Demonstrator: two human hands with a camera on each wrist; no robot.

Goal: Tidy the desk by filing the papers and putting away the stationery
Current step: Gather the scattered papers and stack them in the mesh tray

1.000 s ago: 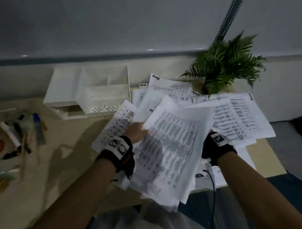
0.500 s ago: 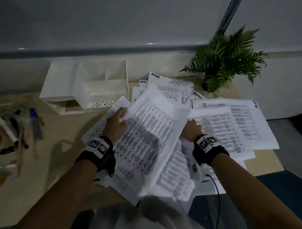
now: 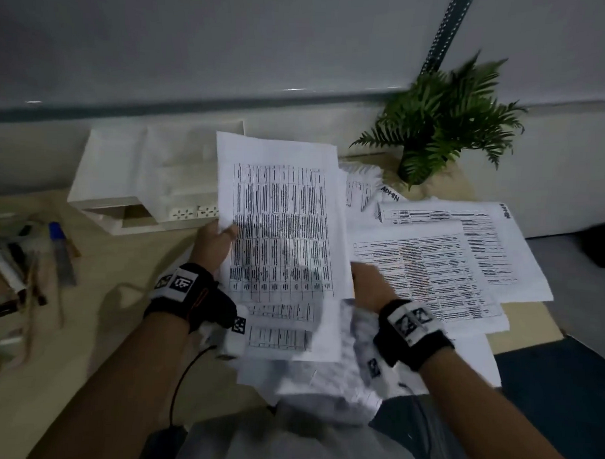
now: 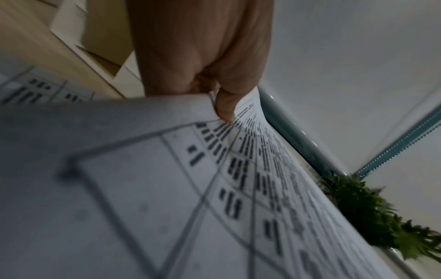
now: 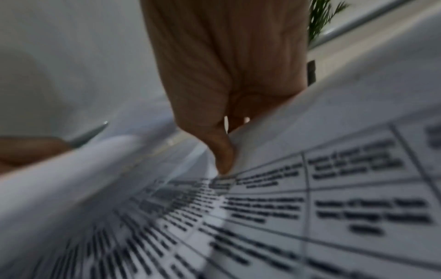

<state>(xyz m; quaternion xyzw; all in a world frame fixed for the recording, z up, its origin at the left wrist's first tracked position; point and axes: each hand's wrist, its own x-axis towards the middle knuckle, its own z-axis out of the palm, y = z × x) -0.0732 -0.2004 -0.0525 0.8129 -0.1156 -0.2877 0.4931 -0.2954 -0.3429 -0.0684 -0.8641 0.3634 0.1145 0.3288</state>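
A stack of printed table sheets (image 3: 280, 228) is raised over the desk in front of me. My left hand (image 3: 225, 233) grips its left edge, and in the left wrist view the thumb (image 4: 224, 107) lies on the top sheet (image 4: 167, 188). My right hand (image 3: 364, 279) is at the stack's lower right edge with its fingers hidden behind the paper. In the right wrist view its thumb (image 5: 224, 154) pinches a printed sheet (image 5: 334, 188). More loose sheets (image 3: 447, 255) lie spread on the desk to the right. Pens and markers (image 3: 60, 251) lie at the far left.
A white desk organiser (image 3: 148, 179) with open compartments stands at the back, left of the stack. A potted fern (image 3: 442, 124) sits at the back right corner. The wooden desk (image 3: 119, 319) ends at the right, with dark floor beyond. A cable hangs from my left wrist.
The sheets that lay slanted and fanned between my hands now stand as one squarer, upright stack. My right hand has slid down to its lower right edge.
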